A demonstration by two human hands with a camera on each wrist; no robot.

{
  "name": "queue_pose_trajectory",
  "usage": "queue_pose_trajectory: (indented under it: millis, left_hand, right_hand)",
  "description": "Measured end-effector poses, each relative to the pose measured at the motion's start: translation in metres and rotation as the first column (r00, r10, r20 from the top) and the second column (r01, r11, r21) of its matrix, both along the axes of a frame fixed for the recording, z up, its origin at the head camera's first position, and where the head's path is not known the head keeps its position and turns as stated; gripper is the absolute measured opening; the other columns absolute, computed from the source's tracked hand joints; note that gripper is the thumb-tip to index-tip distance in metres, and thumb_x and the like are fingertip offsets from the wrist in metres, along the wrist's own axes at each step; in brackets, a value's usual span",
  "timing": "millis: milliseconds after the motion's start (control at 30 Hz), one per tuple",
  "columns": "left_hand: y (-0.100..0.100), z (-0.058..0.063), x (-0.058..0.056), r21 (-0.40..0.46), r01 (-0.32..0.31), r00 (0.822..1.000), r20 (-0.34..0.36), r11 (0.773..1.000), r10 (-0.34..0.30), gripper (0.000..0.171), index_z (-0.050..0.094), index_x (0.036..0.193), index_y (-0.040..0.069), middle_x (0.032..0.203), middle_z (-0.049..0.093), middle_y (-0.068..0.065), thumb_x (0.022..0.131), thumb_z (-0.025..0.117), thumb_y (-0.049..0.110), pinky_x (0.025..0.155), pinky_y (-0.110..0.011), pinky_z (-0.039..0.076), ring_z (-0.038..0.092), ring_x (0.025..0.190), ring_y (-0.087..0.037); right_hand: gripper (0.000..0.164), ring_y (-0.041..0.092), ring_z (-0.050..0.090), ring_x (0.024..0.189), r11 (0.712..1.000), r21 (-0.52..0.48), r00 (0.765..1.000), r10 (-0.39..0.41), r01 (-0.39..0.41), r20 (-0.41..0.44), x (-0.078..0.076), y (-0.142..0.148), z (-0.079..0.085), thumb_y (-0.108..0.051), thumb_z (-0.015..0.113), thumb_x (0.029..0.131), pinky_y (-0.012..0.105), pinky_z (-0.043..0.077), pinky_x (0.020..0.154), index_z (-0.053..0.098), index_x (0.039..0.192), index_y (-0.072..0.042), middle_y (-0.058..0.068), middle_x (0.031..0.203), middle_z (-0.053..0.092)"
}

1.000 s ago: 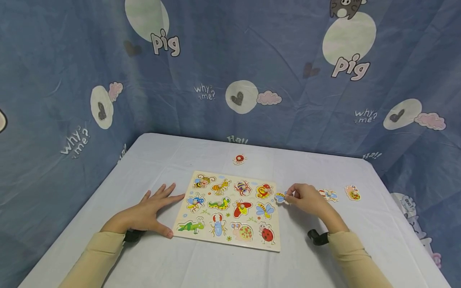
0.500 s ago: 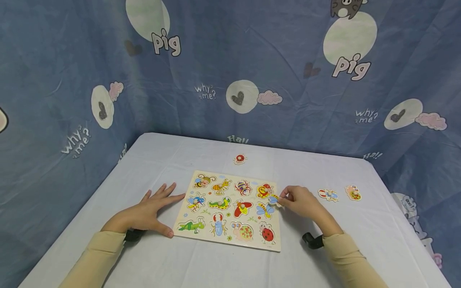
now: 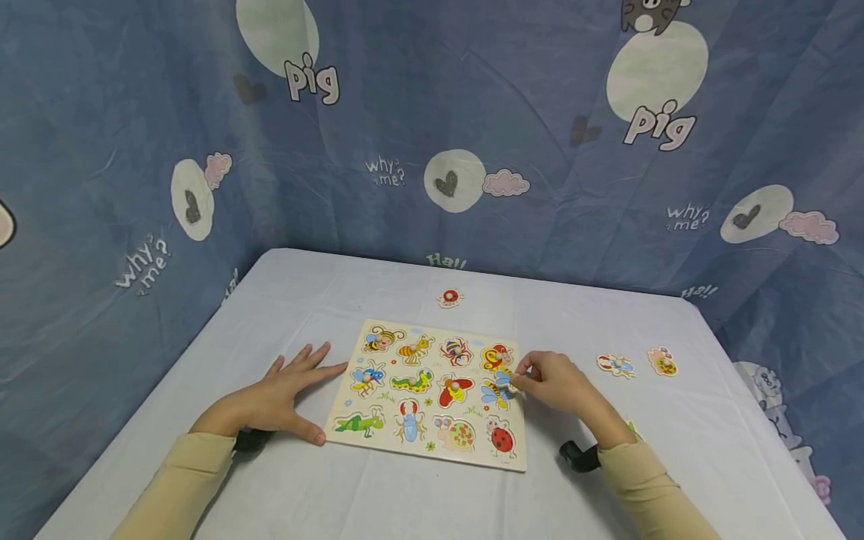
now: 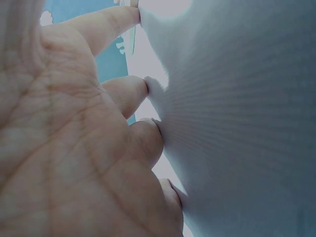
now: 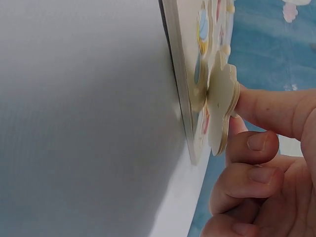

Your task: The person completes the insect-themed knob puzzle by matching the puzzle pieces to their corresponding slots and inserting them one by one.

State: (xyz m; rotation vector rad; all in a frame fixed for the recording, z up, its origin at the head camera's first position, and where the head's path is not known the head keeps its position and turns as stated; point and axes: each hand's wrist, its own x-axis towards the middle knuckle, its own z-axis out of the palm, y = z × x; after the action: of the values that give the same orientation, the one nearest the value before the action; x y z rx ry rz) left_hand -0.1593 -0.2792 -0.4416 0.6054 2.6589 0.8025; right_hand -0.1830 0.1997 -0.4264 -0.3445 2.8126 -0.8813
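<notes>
A wooden insect peg puzzle board (image 3: 472, 458) lies on the white table. My right hand (image 3: 555, 381) pinches a blue-winged, yellow-striped insect puzzle piece (image 3: 505, 380) between thumb and finger. It hangs over the board's right side, partly covering the matching picture. In the right wrist view the piece (image 5: 223, 106) shows its plain back, tilted close to the board's surface; the other fingers curl below. My left hand (image 3: 283, 394) rests with spread fingers beside the board's left edge, thumb at the near-left corner. The left wrist view shows its palm (image 4: 74, 133) and fingertips on the cloth.
Knobbed pieces fill the board's two far rows, such as the caterpillar (image 3: 412, 381). A red ladybug piece (image 3: 449, 298) lies behind the board. To the right lie a stag beetle piece (image 3: 616, 365) and a snail piece (image 3: 662, 362). My right sleeve (image 3: 651, 484) mostly hides a green piece.
My right hand has moved left with the insect piece, from beside the board's right edge to over it. A green piece now peeks out by the right sleeve. The left hand stays put.
</notes>
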Motion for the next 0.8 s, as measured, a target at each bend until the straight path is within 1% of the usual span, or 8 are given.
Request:
queue_pose_trajectory:
  millis: [367,533,800]
  left_hand:
    - [0.000,0.001,0.000,-0.004,0.001,1.000,-0.005,1.000,-0.001,0.121,0.046,0.165,0.025,0.180,0.012,-0.024,0.061,0.101,0.055,0.122,-0.084,-0.007,-0.001,0.164,-0.057]
    - [0.000,0.001,0.000,-0.002,0.002,1.000,-0.008,1.000,-0.002,0.121,0.046,0.165,0.025,0.180,0.013,-0.025,0.061,0.101,0.055,0.121,-0.085,-0.006,0.000,0.164,-0.057]
    - [-0.001,0.000,0.000,0.001,0.002,1.000,-0.010,1.000,-0.002,0.121,0.046,0.165,0.025,0.180,0.012,-0.025,0.061,0.101,0.055,0.121,-0.085,-0.007,0.000,0.164,-0.057]
  right_hand:
    - [0.013,0.010,0.047,0.058,0.998,0.009,0.998,0.057,-0.057,-0.030,0.004,-0.011,-0.002,-0.024,0.076,0.099,0.024,0.035,0.053,0.072,0.096,-0.012,-0.005,0.063,0.052]
    - [0.012,0.010,0.048,0.058,0.997,0.002,0.997,0.075,-0.075,-0.021,0.006,-0.016,-0.004,-0.023,0.077,0.098,0.024,0.036,0.053,0.071,0.094,-0.013,-0.005,0.064,0.054]
    - [0.011,0.010,0.048,0.058,0.996,0.017,0.995,0.093,-0.092,-0.021,0.009,-0.020,-0.005,-0.023,0.077,0.099,0.023,0.036,0.053,0.071,0.094,-0.015,-0.005,0.067,0.053]
